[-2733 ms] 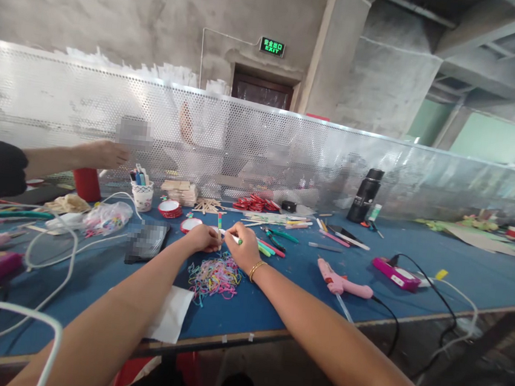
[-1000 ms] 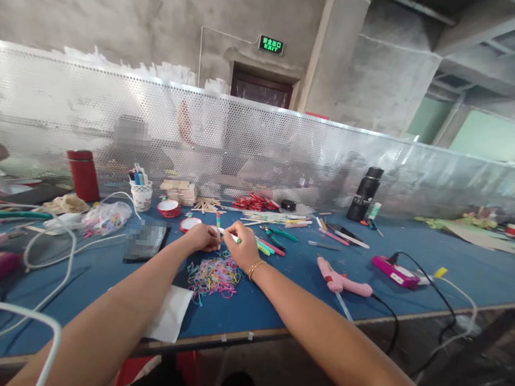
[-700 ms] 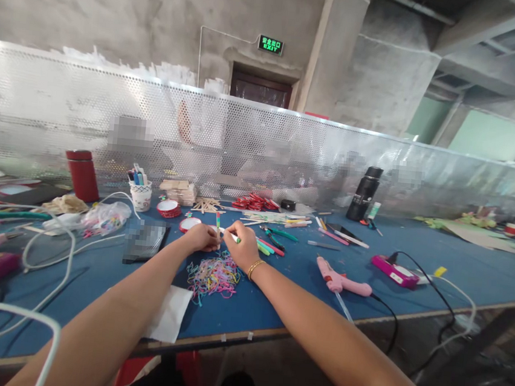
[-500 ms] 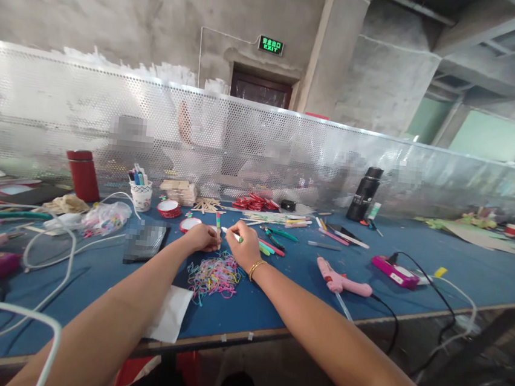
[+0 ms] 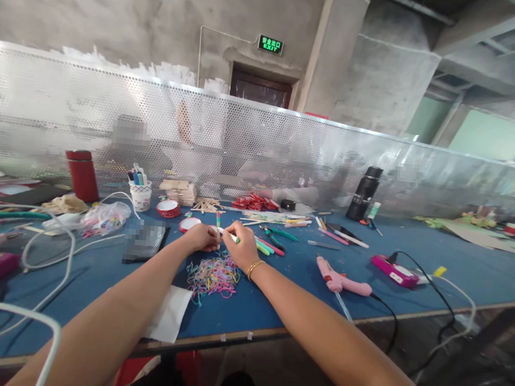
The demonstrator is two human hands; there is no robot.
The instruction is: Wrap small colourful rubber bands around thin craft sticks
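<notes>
My left hand pinches a craft stick upright, its top coloured in red, green and other bands. In my right hand is a white marker with a green end, its other end reaching to the stick. Whether the tip touches the wood is too small to tell. Just below both hands lies a heap of colourful loops, like small rubber bands. Several markers rest to the right of my right hand, next to pliers. Behind my left hand sits a round red-rimmed piece.
On the blue table, a pink glue gun and a purple power strip lie to the right. A black phone-like slab and white cables are at left. A red flask, pen cup and black bottle stand farther back.
My right hand has shifted slightly left with the marker, bringing it closer against the stick. My left hand stays in place.
</notes>
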